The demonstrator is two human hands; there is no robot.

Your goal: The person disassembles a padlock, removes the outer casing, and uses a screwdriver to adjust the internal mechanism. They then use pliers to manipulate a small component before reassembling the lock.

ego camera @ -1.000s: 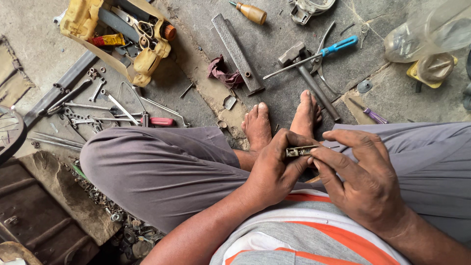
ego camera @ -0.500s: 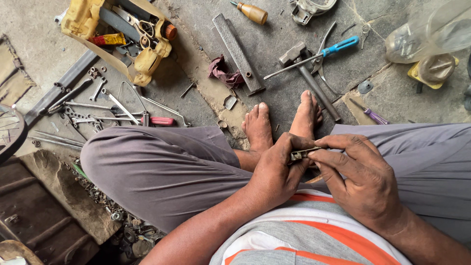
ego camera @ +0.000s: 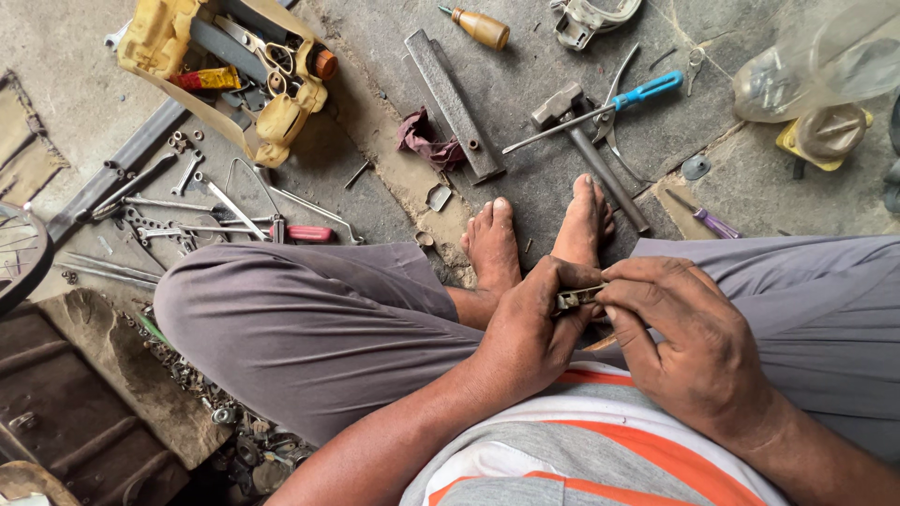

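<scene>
On a grey concrete floor (ego camera: 525, 84) strewn with tools, a person sits cross-legged, seen from above, in grey trousers (ego camera: 309, 328) and a grey, white and orange striped shirt (ego camera: 600, 450), bare feet (ego camera: 492, 244) side by side in front of the lap.

At the far left, a dark metal box (ego camera: 56, 440) lies by the knee, and the edge of a wheel (ego camera: 19, 258) shows above it. At the top left, a yellow plastic container (ego camera: 216, 66) with its side cut away holds scissors and other tools. At the top right lies a clear plastic bottle (ego camera: 816, 66) with a yellow cap piece (ego camera: 825, 136) just below it.

A flat metal bar (ego camera: 455, 103) lies at an angle above the feet, with a dark red rag (ego camera: 422, 139) touching it. To its right, a hammer (ego camera: 586, 155) lies crossed by blue-handled pliers (ego camera: 628, 108). A wooden-handled screwdriver (ego camera: 478, 26) lies near the top edge. Spanners (ego camera: 187, 211) and a red-handled screwdriver (ego camera: 295, 233) are scattered left of the knee. A small purple-handled tool (ego camera: 708, 220) lies near the right knee.

Over the lap, just below the feet, the left hand (ego camera: 525, 328) is clenched around one end of a small metal part (ego camera: 577, 299). The right hand (ego camera: 694, 347) pinches its other end, grip closed on it with the fingertips (ego camera: 614, 281). What the part is cannot be told.
</scene>
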